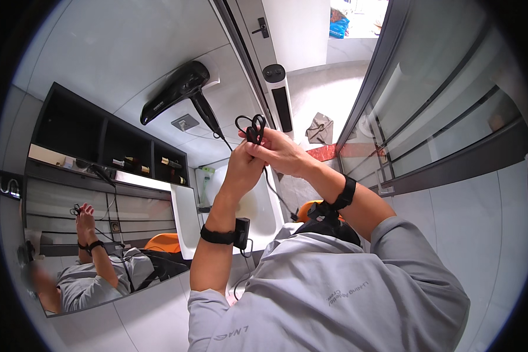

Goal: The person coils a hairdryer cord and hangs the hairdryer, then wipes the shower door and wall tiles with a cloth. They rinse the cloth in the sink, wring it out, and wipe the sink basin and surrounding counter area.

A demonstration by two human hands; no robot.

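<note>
A looped bundle of black power cord (254, 129) sticks up between my two hands in front of me. My right hand (283, 151) is closed on it, thumb and fingers pinching the coils. Pressed against the right, my left hand (242, 169) is closed too, at the lower part of the bundle; its fingertips are mostly hidden. A black hair dryer (179, 89) hangs on the wall to the left, handle downward, with its cord running down toward my hands. Another stretch of black cord dangles below them.
A white sink (273, 206) lies below my hands. To the left are a black wall shelf (76, 126) with small bottles, a mirror (141, 214) and a wall socket (185, 122). Ahead stands a tower heater (280, 102); a grey cloth (320, 128) lies on the floor. Glass panels (440, 100) line the right.
</note>
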